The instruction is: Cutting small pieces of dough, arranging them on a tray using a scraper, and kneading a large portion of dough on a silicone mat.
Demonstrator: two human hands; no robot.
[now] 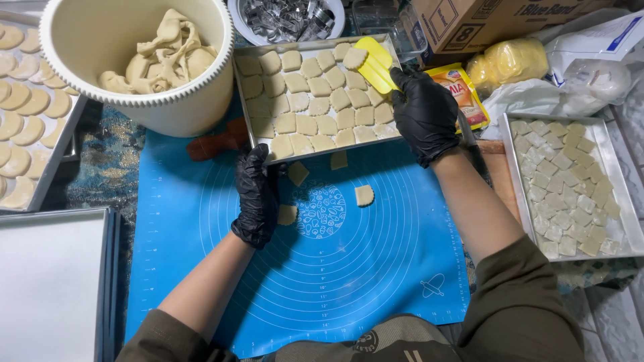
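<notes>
My right hand [425,114], in a black glove, grips a yellow plastic scraper [376,64] that carries one cut dough piece [355,58] over the far right corner of a metal baking tray [243,100]. The tray is nearly filled with rows of pale dough pieces. My left hand [255,198], also gloved in black, rests at the tray's near left corner, on the blue silicone baking mat [322,268]. Several loose dough pieces [364,195] lie on the mat just below the tray.
A white bucket [181,110] of dough scraps stands at the back left. A tray of crescent-shaped pieces [27,107] lies far left, a tray of small pieces [570,181] right. A bowl of metal cutters [285,17], a cardboard box [483,23], plastic bags and a grey board [47,288] surround the mat.
</notes>
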